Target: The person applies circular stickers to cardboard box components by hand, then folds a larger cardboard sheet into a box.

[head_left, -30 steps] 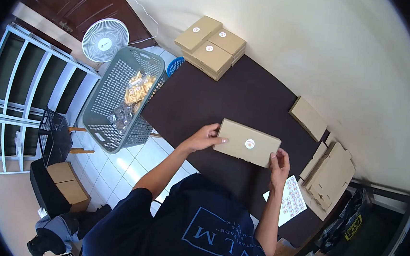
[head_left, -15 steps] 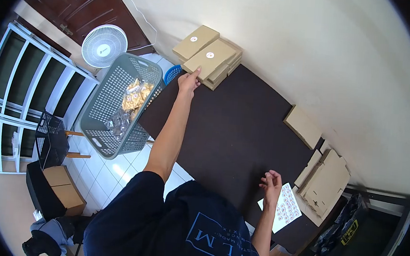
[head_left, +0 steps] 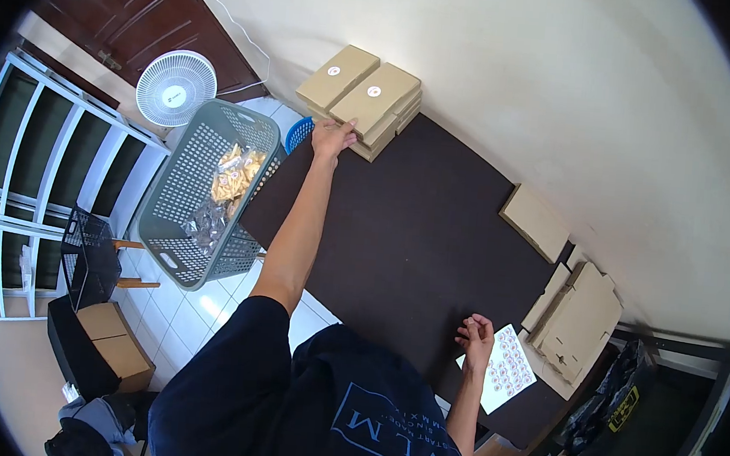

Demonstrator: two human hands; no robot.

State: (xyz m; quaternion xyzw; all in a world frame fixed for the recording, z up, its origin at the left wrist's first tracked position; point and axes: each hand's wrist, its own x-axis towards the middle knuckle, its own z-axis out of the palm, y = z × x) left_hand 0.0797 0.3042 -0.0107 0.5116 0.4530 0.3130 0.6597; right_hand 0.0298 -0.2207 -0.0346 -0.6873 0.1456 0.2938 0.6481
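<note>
Box [head_left: 376, 100] moved onto stack [head_left: 371, 151], left hand [head_left: 332, 140] touching its edge

Brown box [head_left: 377, 102], stickered, seemingly closed, atop stack [head_left: 374, 151].

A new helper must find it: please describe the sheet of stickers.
On the dark table, go to the end with the flattened cardboard. Beside that cardboard, near the right hand, lies a thin sheet with rows of small round stickers. It is white, while the cardboard is plain brown.
</note>
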